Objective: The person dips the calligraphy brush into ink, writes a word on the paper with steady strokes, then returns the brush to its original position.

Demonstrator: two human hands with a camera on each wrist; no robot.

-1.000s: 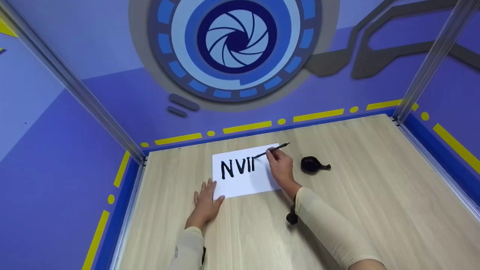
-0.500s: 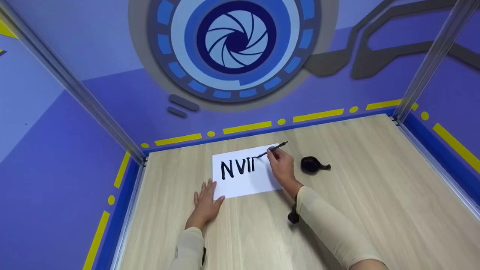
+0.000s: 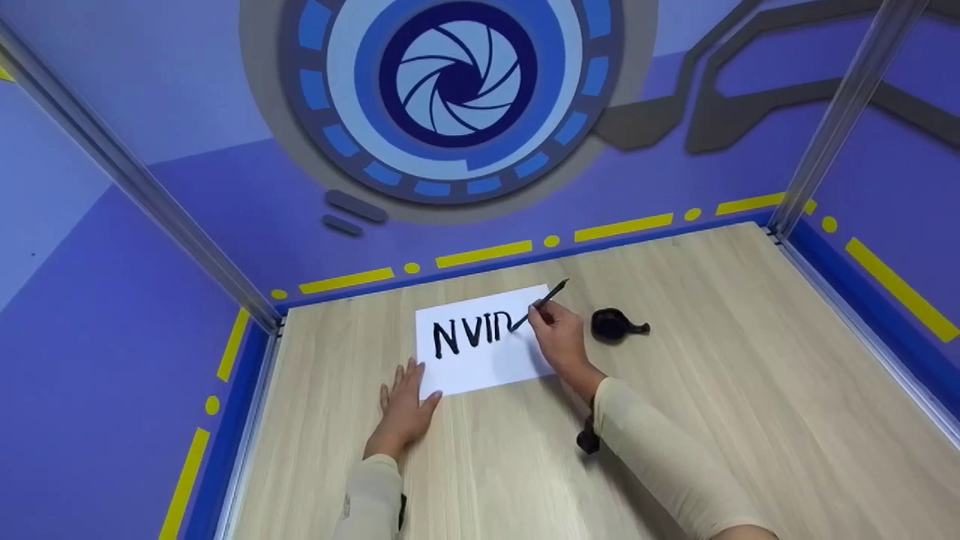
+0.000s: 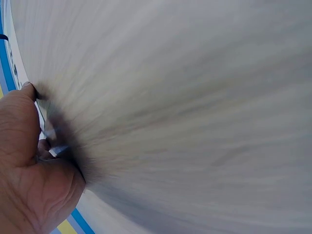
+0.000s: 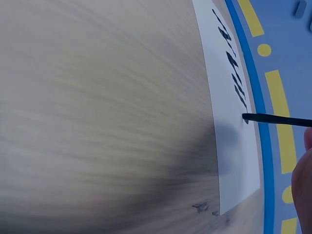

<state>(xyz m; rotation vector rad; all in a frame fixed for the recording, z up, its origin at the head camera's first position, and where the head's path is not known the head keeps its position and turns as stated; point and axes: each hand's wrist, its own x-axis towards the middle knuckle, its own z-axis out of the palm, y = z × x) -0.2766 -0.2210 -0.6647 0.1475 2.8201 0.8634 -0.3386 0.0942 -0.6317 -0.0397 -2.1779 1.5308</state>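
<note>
A white sheet of paper [image 3: 480, 371] lies on the wooden table, with bold black letters reading N, V, I and a curved stroke begun on a fourth letter. My right hand [image 3: 562, 336] pinches a thin black brush [image 3: 551, 292] over the paper's right part; its tip meets the paper at the curved stroke. In the right wrist view the dark brush [image 5: 278, 119] touches the sheet at the end of the row of letters. My left hand [image 3: 405, 409] rests with spread fingers on the paper's lower left corner; in the left wrist view the thumb side [image 4: 44, 190] shows against the table.
A small black dish with a spout-like handle [image 3: 611, 325] stands on the table [image 3: 712, 390] right of the paper. Dark smudges [image 5: 200, 207] show on the wood near the sheet in the right wrist view. A patterned blue-purple wall [image 3: 225, 217] rises behind the table.
The brush tip has gone right and down, leaving a curved black stroke from the top of the last upright. The whole view has shifted slightly; the left hand stays on the paper.
</note>
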